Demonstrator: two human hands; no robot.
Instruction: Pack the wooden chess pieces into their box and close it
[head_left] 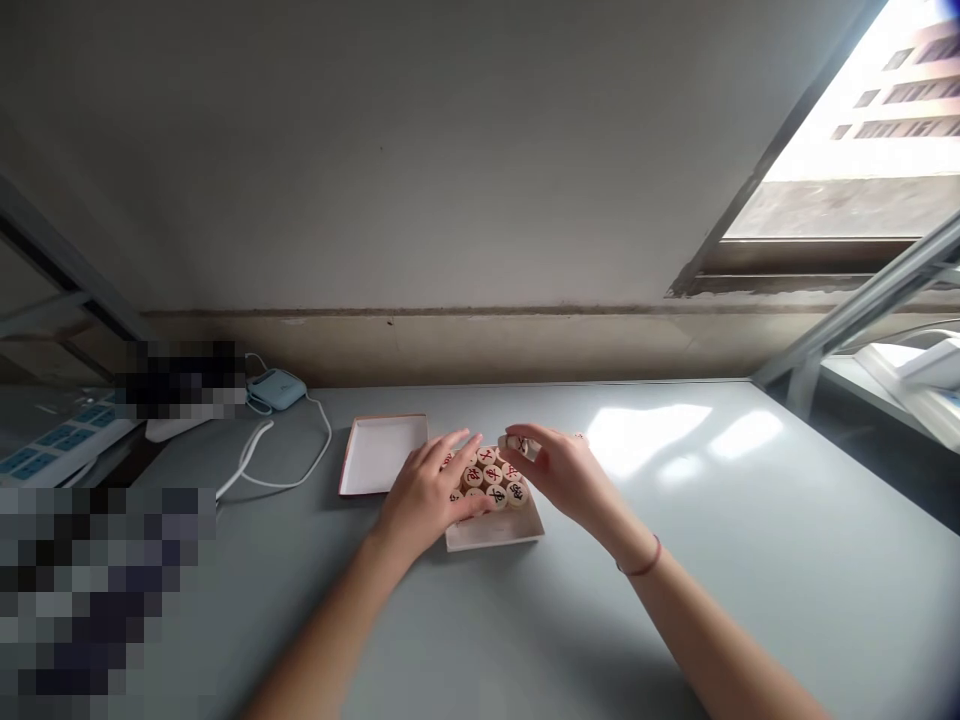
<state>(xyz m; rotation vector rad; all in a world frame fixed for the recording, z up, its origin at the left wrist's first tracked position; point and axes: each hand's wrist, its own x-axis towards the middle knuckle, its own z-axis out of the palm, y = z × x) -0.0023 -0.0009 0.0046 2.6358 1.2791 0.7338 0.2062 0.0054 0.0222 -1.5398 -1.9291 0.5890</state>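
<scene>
A shallow box [496,531] sits on the table, filled in its far part with round wooden Chinese chess pieces [491,475] marked in red and black. My left hand [429,487] lies over the box's left side with fingers spread, its thumb by the nearest row of pieces. Above the far right part of the box, my right hand [551,462] pinches a Chinese chess piece [513,443] between thumb and fingers. Whether a second piece is in that pinch I cannot tell. Both hands hide parts of the box.
Left of the box lies a white box lid [385,455], inside up. A light blue device [277,389] with a white cable [289,485] stands at the back left, near a power strip [64,440]. Sunlight patches [645,430] fall on the grey table [750,560].
</scene>
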